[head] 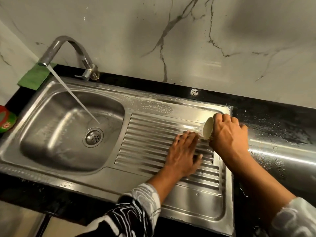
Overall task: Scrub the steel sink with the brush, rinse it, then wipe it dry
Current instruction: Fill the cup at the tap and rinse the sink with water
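Steel sink [51, 117] fills the middle and left of the frame, basin at left, ribbed drainboard [153, 134] at centre right; tap [68, 43] at upper left runs, its stream [75, 98] landing just above the drain [93, 136].

Right hand [229, 134], at the right end of the drainboard, has fingers curled round a cream cup [209, 128] tipped on its side, mouth facing left; left hand [183, 156] lies flat on the ribs just left of the cup, fingers straight and spread, gripping nothing.

Judgement: the rinse step is in hand. To do it well, pour from the far right edge so that water runs along the ribs toward the basin; sweep the flat palm with the grooves, not across them; carry the rinse up to the beaded, sudsy patch [153, 106] above the ribs, which appears unrinsed.

Not established: no brush is in view; whether water is leaving the cup cannot be told; the right fingertips are hidden behind the cup. A green cloth [34, 77] lies partly behind the spout at upper left, its make unclear; a red and green container [6, 120] is cut off at the left edge, label illegible.
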